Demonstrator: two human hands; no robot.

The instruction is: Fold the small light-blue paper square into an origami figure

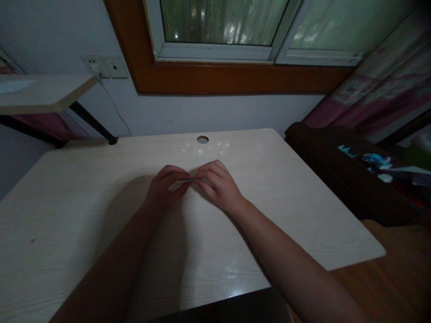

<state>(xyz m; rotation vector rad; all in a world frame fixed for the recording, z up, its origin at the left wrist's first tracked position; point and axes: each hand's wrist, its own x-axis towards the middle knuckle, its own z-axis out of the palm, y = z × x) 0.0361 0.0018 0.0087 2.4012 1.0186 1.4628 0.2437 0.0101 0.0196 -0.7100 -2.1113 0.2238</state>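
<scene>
Above the middle of the pale wood-grain desk [289, 206], my two hands meet at the fingertips. Between them is a small, thin, greenish piece [191, 180], mostly covered by the fingers; its kind cannot be made out. My left hand [166, 186] pinches its left side between thumb and fingers. From the right, my right hand [217, 183] closes on the other side with thumb and fingertips. Shadows of both arms fall on the desktop.
A round cable hole [202, 140] lies near the desk's back edge. At the left, a raised shelf [40, 96] stands on black legs. Wall sockets [104, 66] hold a plug with a hanging cord. To the right is a dark wooden cabinet [323, 148] with small items on it.
</scene>
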